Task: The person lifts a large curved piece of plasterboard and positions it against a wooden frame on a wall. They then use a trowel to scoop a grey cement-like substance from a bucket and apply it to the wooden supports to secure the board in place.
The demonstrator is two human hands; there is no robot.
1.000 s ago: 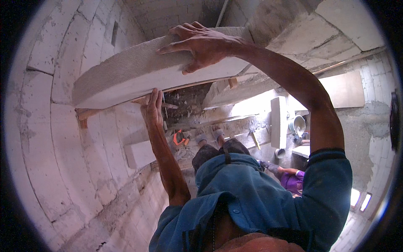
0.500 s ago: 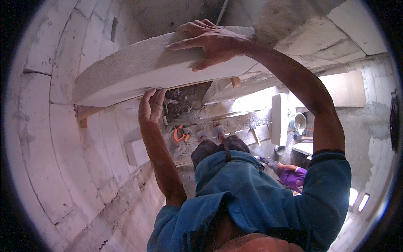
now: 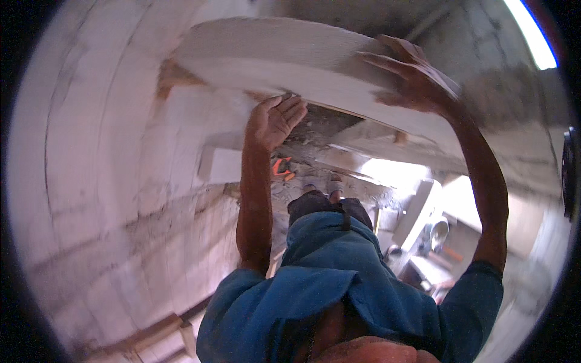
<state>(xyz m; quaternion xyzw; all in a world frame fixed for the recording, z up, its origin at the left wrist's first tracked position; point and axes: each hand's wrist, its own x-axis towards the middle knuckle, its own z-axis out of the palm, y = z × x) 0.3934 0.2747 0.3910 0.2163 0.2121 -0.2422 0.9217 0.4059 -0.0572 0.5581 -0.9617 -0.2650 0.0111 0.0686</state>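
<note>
A long white wall block (image 3: 290, 66) lies across the top of the view, over a narrow wooden board (image 3: 363, 118). My right hand (image 3: 417, 81) is spread over the block's right part, fingers apart and blurred by motion. At the block's lower near edge, my left hand (image 3: 272, 124) has its palm showing and its fingers stretched out; the fingertips meet or nearly meet the edge. Neither hand is wrapped round anything. A wooden piece (image 3: 175, 77) shows below the block's left end, and a small wooden block (image 3: 400, 137) sits under the board farther right.
A pale block wall (image 3: 103, 151) runs along my left, with another white block (image 3: 221, 165) low beside it. Near my feet lies an orange object (image 3: 281, 166) on the rubble-strewn floor. To the right are a standing white block (image 3: 417, 212) and a bucket (image 3: 436, 233).
My view has swung, shifting the block and both hands rightward in the picture. My left hand has turned to show more palm. Both hands remain at the block.
</note>
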